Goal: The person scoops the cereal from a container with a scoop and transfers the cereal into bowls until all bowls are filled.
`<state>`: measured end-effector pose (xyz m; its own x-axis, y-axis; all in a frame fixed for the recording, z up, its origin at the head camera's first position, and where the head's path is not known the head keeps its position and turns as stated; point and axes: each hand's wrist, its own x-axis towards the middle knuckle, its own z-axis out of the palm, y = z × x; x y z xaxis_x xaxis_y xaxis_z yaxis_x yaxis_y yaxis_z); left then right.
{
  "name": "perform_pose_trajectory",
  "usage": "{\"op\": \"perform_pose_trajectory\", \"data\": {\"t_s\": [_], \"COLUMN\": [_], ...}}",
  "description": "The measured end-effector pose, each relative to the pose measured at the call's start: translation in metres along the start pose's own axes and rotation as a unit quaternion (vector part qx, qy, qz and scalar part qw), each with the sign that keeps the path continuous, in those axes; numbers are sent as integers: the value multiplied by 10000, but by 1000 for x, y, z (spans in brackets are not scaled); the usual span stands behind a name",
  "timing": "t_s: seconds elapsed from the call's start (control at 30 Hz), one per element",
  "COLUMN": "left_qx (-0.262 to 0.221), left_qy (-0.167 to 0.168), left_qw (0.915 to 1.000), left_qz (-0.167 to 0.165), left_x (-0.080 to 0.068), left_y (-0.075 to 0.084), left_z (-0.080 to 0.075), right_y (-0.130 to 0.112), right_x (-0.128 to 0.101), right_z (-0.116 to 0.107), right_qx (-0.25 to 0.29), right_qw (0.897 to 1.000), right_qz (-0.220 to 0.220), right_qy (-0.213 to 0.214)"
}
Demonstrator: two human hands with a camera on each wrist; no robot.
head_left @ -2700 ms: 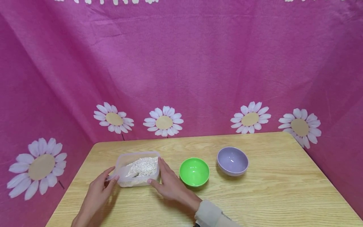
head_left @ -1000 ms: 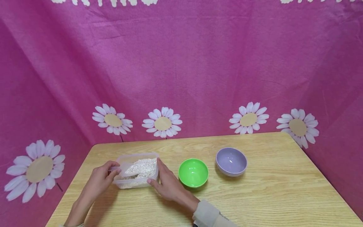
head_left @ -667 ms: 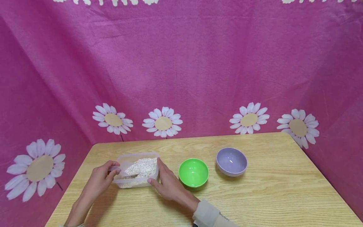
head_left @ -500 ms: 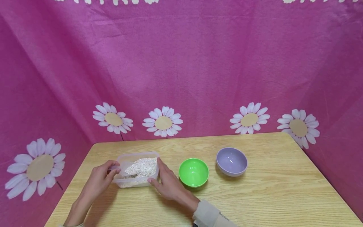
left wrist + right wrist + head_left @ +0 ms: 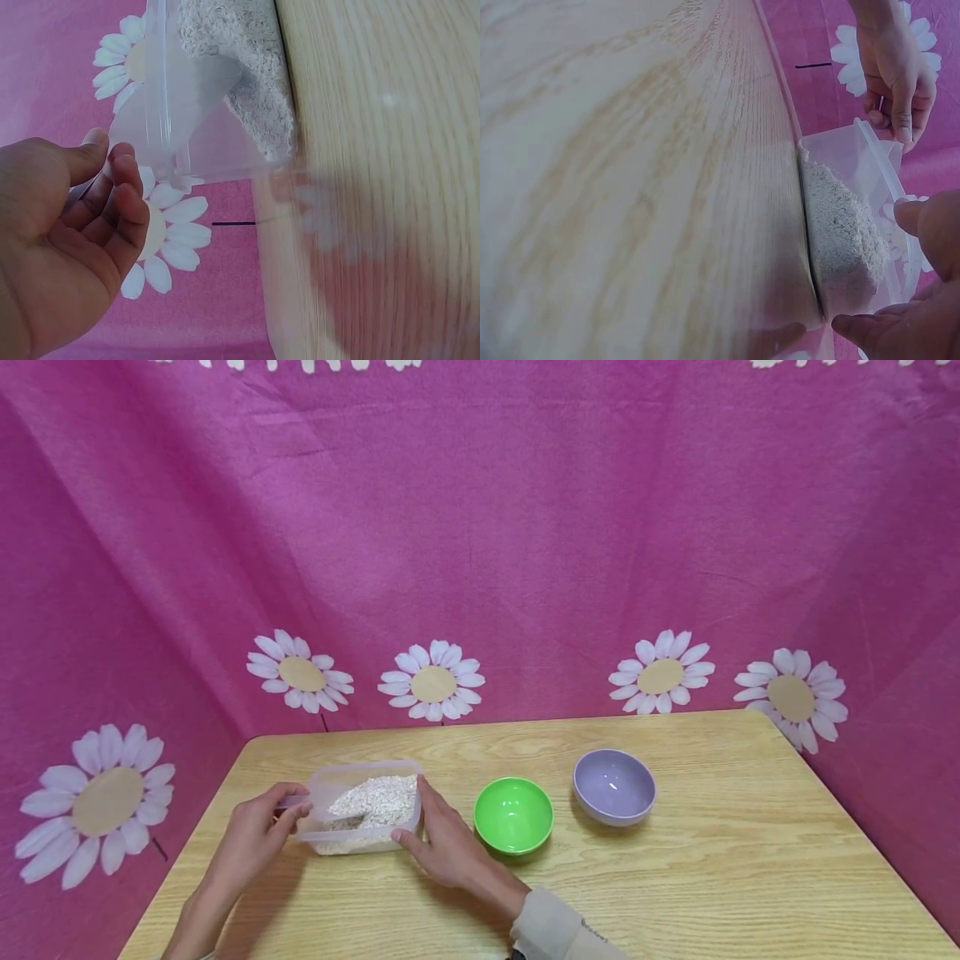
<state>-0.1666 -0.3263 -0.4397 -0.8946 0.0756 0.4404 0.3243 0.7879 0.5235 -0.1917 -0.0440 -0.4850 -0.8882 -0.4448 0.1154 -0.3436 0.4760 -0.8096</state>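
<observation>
Near the surface's left edge, the right hand steadies the clear oat container with straight fingers while the left hand pinches the scoop handle; keeping that pinch firm and drawing the scoop level should avoid spilling

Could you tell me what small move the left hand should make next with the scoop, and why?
Probably push the scoop deeper into the oats. The left hand pinches its handle at the container rim, the right hand steadies the opposite side, and the green bowl beside it looks empty.
</observation>
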Motion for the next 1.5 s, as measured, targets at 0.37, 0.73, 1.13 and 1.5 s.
{"op": "perform_pose_trajectory", "data": {"t_s": [0.37, 0.73, 1.13, 1.5], "left_qx": [-61, -326, -1020, -1669], "left_qy": [345, 366, 562, 483], "left_qw": [9994, 9978, 9883, 9799], "left_qz": [-43, -449, -980, -979], "left_x": [-1, -5, -5, 2], "left_y": [0, 0, 5, 18], "left_z": [-4, -5, -4, 8], "right_y": [0, -5, -18, 9], "right_x": [0, -3, -32, -67], "right_z": [0, -5, -56, -107], "right_qx": [-79, -119, -177, -572], "right_qw": [10000, 9999, 9987, 9929], "right_qz": [-31, -4, -265, 267], "right_qy": [40, 13, 402, 1012]}}
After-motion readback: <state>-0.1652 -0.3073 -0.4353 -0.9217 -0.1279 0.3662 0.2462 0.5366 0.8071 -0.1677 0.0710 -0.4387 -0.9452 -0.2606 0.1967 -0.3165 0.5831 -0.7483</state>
